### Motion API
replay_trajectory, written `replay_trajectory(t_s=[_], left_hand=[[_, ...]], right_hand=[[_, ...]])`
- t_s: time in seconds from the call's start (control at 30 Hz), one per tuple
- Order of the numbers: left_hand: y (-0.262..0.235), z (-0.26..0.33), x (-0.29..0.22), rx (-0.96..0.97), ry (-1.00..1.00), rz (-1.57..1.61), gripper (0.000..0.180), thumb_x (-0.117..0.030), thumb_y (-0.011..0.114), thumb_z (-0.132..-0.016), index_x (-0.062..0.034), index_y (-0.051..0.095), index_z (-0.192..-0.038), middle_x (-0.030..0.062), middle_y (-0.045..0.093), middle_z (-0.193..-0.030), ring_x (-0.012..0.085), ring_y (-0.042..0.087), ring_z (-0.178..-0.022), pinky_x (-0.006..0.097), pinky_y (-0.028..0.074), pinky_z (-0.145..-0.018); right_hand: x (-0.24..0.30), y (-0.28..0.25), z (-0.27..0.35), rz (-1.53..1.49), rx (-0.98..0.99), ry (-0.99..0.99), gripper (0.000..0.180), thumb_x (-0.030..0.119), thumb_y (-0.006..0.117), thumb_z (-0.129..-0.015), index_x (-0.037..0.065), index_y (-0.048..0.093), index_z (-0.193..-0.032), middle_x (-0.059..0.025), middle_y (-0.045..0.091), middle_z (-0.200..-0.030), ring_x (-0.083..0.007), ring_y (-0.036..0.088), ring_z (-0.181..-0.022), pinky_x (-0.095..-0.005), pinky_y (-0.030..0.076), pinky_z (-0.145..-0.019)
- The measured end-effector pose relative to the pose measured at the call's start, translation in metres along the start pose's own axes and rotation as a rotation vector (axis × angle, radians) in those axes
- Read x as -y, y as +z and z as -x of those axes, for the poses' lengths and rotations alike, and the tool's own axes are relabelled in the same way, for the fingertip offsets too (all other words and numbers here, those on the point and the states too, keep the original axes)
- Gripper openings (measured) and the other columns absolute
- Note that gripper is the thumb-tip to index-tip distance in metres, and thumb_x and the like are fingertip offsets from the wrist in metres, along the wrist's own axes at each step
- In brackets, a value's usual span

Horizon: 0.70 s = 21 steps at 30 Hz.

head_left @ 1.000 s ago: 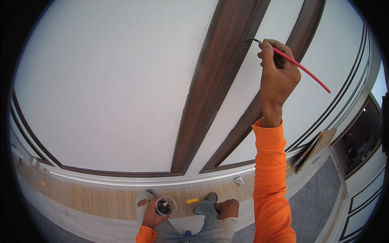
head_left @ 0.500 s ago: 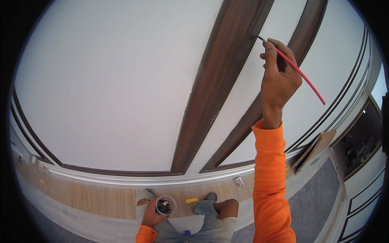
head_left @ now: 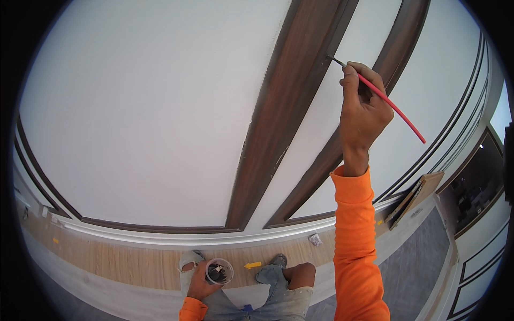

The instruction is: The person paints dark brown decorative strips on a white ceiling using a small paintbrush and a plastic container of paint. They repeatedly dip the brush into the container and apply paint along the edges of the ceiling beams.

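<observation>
The right hand (head_left: 365, 115) is gripping a thin, red-handled paintbrush (head_left: 392, 105) between thumb and fingers, and the bristle tip is meeting the right edge of the wide dark brown trim (head_left: 286, 107). The left hand (head_left: 201, 283) is closing around a clear plastic cup (head_left: 231, 275), which is holding dark contents above the lap. The brushwork is apparently standing partway: dark brown is covering most of the trim face, while pale marks (head_left: 282, 155) are showing lower along its right edge and small flecks are showing just beside the bristles. The left edge is also displaying chipped, uneven spots. Which portions are carrying fresh colour, the view is not revealing. Regarding markings, a yellow arrow (head_left: 252, 265) is lying on the floor near the feet; no brand, label or writing is presenting itself legibly on brush or cup.
</observation>
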<state>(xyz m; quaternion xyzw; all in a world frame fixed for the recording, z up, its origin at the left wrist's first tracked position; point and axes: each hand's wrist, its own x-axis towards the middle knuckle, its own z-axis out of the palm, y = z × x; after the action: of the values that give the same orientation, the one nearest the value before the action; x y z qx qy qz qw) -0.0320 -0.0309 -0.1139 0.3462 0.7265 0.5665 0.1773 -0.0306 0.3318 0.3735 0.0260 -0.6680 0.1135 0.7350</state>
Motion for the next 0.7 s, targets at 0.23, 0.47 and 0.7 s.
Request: replay_trajectory(t_s=[0.23, 0.47, 0.7], left_hand=[[0.0, -0.001, -0.004, -0.001, 0.003, -0.026, 0.077, -0.017, 0.098, -0.064, -0.0071, 0.064, -0.132, 0.0152, 0.067, -0.121, 0.0363, 0.068, -0.115, 0.045, 0.055, -0.1], [0.0, -0.002, -0.008, 0.0, 0.013, -0.036, 0.078, -0.017, 0.099, -0.064, -0.0075, 0.063, -0.133, 0.0148, 0.067, -0.121, 0.0361, 0.068, -0.115, 0.045, 0.055, -0.1], [-0.001, 0.0, -0.008, -0.008, 0.017, -0.022, 0.078, -0.016, 0.098, -0.064, -0.0076, 0.063, -0.133, 0.0149, 0.067, -0.122, 0.0362, 0.068, -0.116, 0.045, 0.055, -0.101]], right_hand=[[0.001, 0.0, 0.002, 0.002, 0.011, -0.006, 0.01, 0.005, 0.078, -0.097, 0.0, 0.08, -0.105, -0.0056, 0.078, -0.089, -0.0103, 0.069, -0.075, -0.0243, 0.055, -0.071], [0.0, 0.0, 0.001, -0.02, 0.014, -0.039, 0.009, 0.005, 0.079, -0.096, 0.0, 0.08, -0.104, -0.0052, 0.078, -0.089, -0.01, 0.067, -0.073, -0.0243, 0.054, -0.069], [0.002, -0.001, -0.001, 0.007, 0.023, -0.028, 0.009, 0.006, 0.078, -0.097, 0.0, 0.08, -0.104, -0.0056, 0.079, -0.09, -0.0103, 0.069, -0.075, -0.0241, 0.055, -0.071]])
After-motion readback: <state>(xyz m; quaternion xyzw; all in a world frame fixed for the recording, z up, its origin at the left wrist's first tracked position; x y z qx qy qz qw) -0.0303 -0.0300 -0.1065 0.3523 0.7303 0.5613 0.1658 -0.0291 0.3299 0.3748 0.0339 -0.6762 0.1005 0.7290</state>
